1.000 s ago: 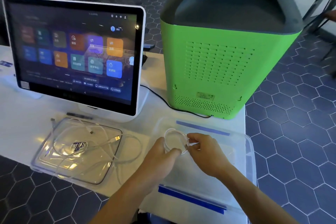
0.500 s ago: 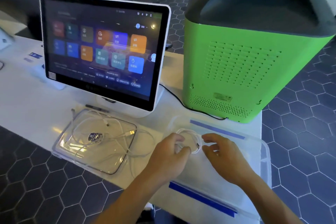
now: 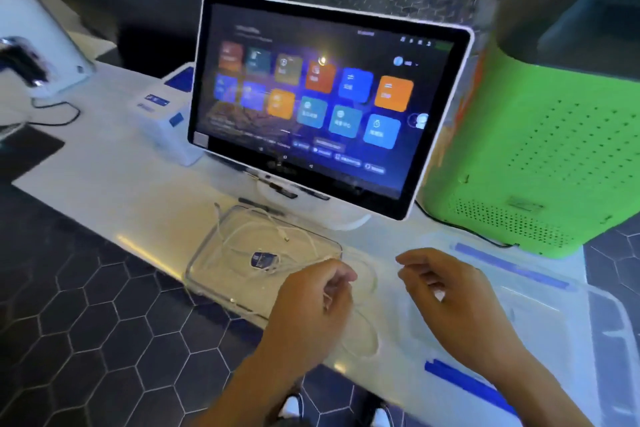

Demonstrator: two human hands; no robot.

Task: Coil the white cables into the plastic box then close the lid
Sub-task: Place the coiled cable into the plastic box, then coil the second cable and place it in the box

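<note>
The clear plastic box (image 3: 609, 315) with blue clips lies at the right on the white table; blur hides what is inside it. Its clear lid (image 3: 204, 270) lies flat to the left, in front of the monitor. Loose white cables (image 3: 242, 229) sprawl across the lid, and one loop (image 3: 372, 340) trails onto the table. My left hand (image 3: 311, 305) is at the lid's right edge, fingers curled on a strand of white cable. My right hand (image 3: 446, 295) hovers over the box's left edge, fingers loosely bent and holding nothing.
A touchscreen monitor (image 3: 311, 97) stands right behind the lid. A big green machine (image 3: 536, 149) sits behind the box, its black cord (image 3: 460, 229) running along the table. A white-and-blue device (image 3: 162, 121) stands left of the monitor. The table's front edge is near my arms.
Both hands have let go of the small coil over the box and moved left. My left hand now grips a cable at the lid. The camera has swung left.
</note>
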